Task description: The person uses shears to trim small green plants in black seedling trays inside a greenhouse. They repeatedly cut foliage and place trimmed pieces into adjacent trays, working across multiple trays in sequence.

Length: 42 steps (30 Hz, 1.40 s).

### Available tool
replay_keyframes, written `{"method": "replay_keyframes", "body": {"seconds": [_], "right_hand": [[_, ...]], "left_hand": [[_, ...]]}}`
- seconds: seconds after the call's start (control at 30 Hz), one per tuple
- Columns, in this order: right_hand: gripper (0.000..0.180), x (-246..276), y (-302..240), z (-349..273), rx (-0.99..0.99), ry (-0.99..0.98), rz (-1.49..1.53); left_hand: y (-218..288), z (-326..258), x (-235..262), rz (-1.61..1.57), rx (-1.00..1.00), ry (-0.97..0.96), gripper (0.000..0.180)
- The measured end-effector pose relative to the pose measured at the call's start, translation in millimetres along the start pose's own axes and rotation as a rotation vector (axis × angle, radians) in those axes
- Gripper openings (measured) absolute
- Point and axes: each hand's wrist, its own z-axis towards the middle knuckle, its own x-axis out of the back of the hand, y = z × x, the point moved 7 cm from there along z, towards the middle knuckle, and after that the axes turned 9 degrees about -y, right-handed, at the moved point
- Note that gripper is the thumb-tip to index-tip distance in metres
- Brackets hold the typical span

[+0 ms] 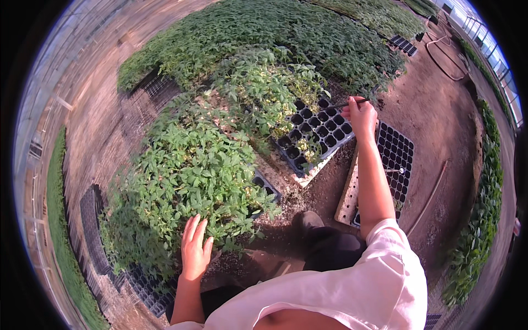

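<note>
My left hand (195, 247) lies at the near edge of a dense block of green leafy seedlings (192, 159), its fingers stretched out against the leaves. Between the fingers and thumb of my right hand (361, 120) is a thin dark stick (348, 103), pointing left over a black cell tray (323, 131). Many of that tray's cells hold no plant; a few seedlings (309, 149) stand at its near corner, and more seedlings (264, 91) cover its far left side. The tray rests on a pale foam block (319, 171).
Beside my right forearm, another black cell tray (397, 148) leans on a perforated pale foam board (348, 192). A large seedling bed (275, 27) fills the far side. A hose (434, 192) lies on the dirt floor at right. My shoe (311, 220) is between the trays.
</note>
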Motion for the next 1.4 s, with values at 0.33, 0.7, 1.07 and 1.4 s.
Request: {"method": "replay_keyframes", "body": {"seconds": [0.33,0.7,1.07,1.4], "right_hand": [[0.029,-28,-16,16,0.088,-0.025,-0.009],[0.028,-60,-1,36,0.126,-0.007,-0.389],[0.018,-54,90,33,-0.210,0.042,0.565],[0.025,-19,52,8,-0.148,-0.028,0.681]], "left_hand": [[-9,0,0,-0.056,0.007,0.045,0.040],[-8,2,0,-0.069,0.013,0.044,0.040],[3,8,5,-0.086,0.000,0.086,0.041],[-2,26,30,0.028,-0.060,0.192,0.037]]}}
